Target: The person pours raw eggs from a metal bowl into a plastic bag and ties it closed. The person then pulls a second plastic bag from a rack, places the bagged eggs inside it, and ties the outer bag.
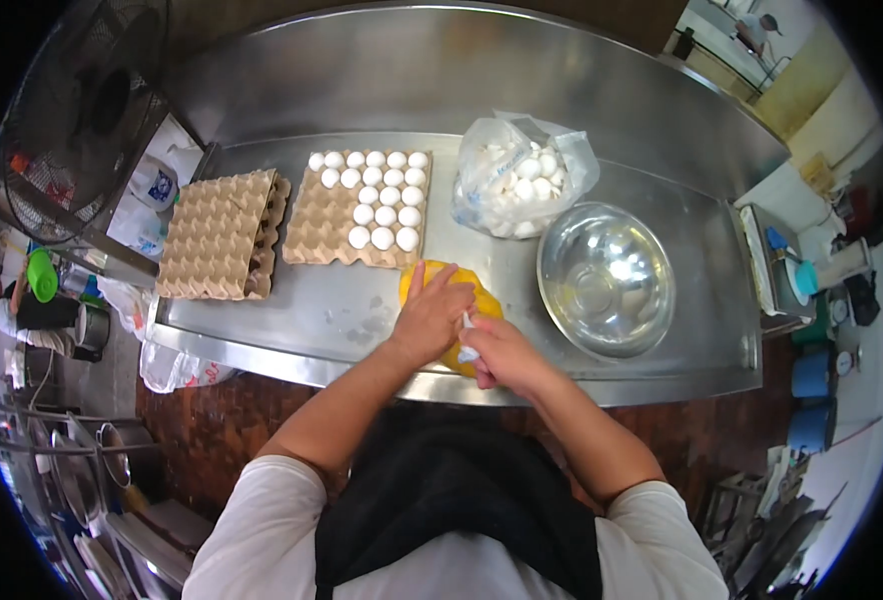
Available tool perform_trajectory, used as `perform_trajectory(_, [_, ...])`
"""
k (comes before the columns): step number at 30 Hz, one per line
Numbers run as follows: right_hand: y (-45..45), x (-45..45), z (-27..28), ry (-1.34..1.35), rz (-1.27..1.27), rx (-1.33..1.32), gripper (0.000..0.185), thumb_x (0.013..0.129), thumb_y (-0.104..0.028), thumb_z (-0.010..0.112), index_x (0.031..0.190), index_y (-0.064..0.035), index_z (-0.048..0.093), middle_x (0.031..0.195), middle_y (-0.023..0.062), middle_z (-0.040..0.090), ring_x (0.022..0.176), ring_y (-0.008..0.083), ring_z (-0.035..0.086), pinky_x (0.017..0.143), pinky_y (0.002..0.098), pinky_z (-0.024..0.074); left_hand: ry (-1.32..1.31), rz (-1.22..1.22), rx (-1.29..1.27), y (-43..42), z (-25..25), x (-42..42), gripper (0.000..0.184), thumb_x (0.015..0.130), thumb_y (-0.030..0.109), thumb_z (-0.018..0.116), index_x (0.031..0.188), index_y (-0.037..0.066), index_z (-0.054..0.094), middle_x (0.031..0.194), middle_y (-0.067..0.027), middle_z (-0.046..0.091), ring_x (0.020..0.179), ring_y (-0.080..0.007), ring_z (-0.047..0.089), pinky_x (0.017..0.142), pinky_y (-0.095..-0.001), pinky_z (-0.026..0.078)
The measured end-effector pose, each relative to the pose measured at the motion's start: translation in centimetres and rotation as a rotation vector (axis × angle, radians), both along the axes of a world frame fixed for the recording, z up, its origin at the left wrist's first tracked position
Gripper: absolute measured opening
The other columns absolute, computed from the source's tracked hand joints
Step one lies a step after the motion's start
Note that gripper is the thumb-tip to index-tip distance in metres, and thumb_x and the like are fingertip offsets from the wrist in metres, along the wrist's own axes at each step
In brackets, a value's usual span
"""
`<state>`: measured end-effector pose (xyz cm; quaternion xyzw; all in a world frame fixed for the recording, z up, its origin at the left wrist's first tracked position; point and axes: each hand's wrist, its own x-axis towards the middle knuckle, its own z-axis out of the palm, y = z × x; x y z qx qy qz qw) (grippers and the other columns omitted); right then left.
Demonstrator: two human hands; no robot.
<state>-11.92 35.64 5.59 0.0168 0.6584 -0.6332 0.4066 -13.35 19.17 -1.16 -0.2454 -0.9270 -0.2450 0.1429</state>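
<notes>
At the table's front edge lies a rounded, bright yellow thing (484, 296), whose kind I cannot make out. My left hand (434, 318) rests over its upper left side, fingers curved onto it and holding it. Closed around a small white piece (469, 345) is my right hand (502, 352), right beside the left one and against the yellow thing's lower right. Both hands hide much of it. Just behind, a cardboard egg tray (317, 220) holds several white eggs (386, 216), mostly on its right side.
Stacked egg trays (212, 235) stand at the left of the steel table (262, 335). A clear bag (482, 180) of white eggs or shells sits behind a shiny metal bowl (607, 280) on the right. A fan (82, 110) and another person (27, 310) are farther left.
</notes>
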Motion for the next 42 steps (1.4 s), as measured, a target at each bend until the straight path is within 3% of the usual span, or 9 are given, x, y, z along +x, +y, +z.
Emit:
perform_trajectory(7, [1.7,1.2,0.0,-0.009,0.030,-0.056,0.026,0.090,-0.029,0.052,0.080,-0.0046,0.055,0.056,0.0012,0.048,0.043,0.0128,0.049,0.042,0.0270,0.0414,-0.022,-0.031,-0.013,0.0,0.6,0.2,0.018,0.076,0.014,0.062,0.094,0.012,0.059,0.114,-0.0056,0.058,0.125,-0.0300,0.043,0.109,-0.0588,0.017])
perform_trajectory(13, [0.5,0.6,-0.8,0.070,-0.042,-0.027,0.026,0.091,-0.030,0.052,0.084,-0.0057,0.057,0.060,0.0012,0.051,0.049,0.0123,0.055,0.046,0.0250,0.0436,-0.073,-0.079,0.096,1.7,1.8,0.1,0.008,0.081,0.017,0.062,0.082,0.009,0.062,0.114,-0.0057,0.061,0.124,-0.0297,0.046,0.109,-0.0559,0.017])
perform_trajectory(19, [0.3,1.9,-0.1,-0.001,-0.016,0.001,0.026,0.091,-0.029,0.050,0.085,-0.0048,0.057,0.064,0.0033,0.055,0.052,0.0133,0.059,0.046,0.0246,0.0436,0.022,0.000,0.059,1.6,0.2,-0.6,0.018,0.086,0.024,0.060,0.076,0.008,0.064,0.103,-0.0045,0.065,0.118,-0.0248,0.051,0.108,-0.0500,0.024])
perform_trajectory(25, [0.9,2.0,1.0,0.040,0.013,0.035,0.027,0.091,-0.029,0.050,0.083,-0.0041,0.056,0.064,0.0039,0.055,0.052,0.0134,0.058,0.046,0.0239,0.0428,0.097,-0.032,0.076,1.6,0.8,-1.6,0.020,0.086,0.024,0.060,0.076,0.008,0.064,0.101,-0.0052,0.065,0.114,-0.0258,0.053,0.106,-0.0507,0.026])
perform_trajectory(32, [2.3,1.0,-1.1,0.171,0.002,0.052,0.026,0.090,-0.030,0.056,0.090,-0.0041,0.058,0.071,0.0039,0.062,0.061,0.0113,0.061,0.053,0.0224,0.0454,-0.168,0.019,0.066,2.0,1.1,-0.9,0.024,0.090,0.027,0.055,0.083,0.006,0.065,0.095,-0.0078,0.065,0.110,-0.0282,0.055,0.103,-0.0501,0.030])
perform_trajectory(36, [3.0,0.4,-0.1,0.185,-0.177,0.016,0.024,0.092,-0.029,0.056,0.094,-0.0060,0.060,0.072,0.0026,0.062,0.061,0.0092,0.057,0.055,0.0225,0.0447,-0.173,0.037,0.101,2.0,0.9,-1.0,0.025,0.090,0.028,0.054,0.085,0.006,0.066,0.093,-0.0088,0.065,0.108,-0.0284,0.056,0.101,-0.0494,0.032])
perform_trajectory(42, [4.0,0.3,1.2,0.263,0.116,0.231,0.029,0.093,-0.032,0.055,0.086,-0.0045,0.061,0.067,0.0034,0.058,0.061,0.0106,0.054,0.055,0.0261,0.0428,-0.151,0.045,0.077,1.6,0.7,-0.9,0.023,0.089,0.027,0.056,0.084,0.007,0.065,0.091,-0.0084,0.064,0.107,-0.0285,0.056,0.101,-0.0499,0.032])
